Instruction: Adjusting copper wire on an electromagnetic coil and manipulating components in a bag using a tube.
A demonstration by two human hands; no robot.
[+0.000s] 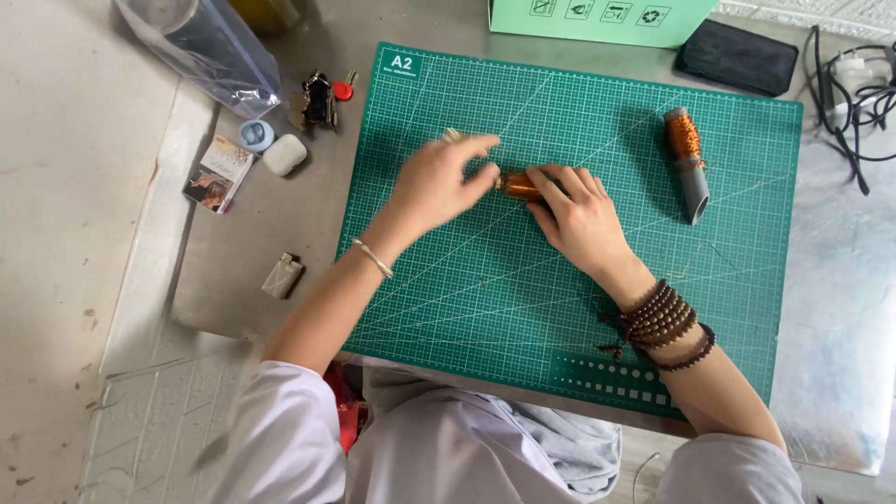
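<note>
Resting mid-mat on the green cutting mat (467, 308): a small copper-wound coil (516, 185), pinched between both hands. Left hand (439, 182) closed lightly over its left end, fingertips curled on it; right hand (579, 219) pressing down on its right end, fingers wrapped. Probably light and stiff, yet thin windings easily scratched or slipped loose, so best gripped at the ends. Mostly covered by fingers; core and wire ends impossible to make out. Farther right, a second coil on a grey tube (688, 163), lying untouched.
</note>
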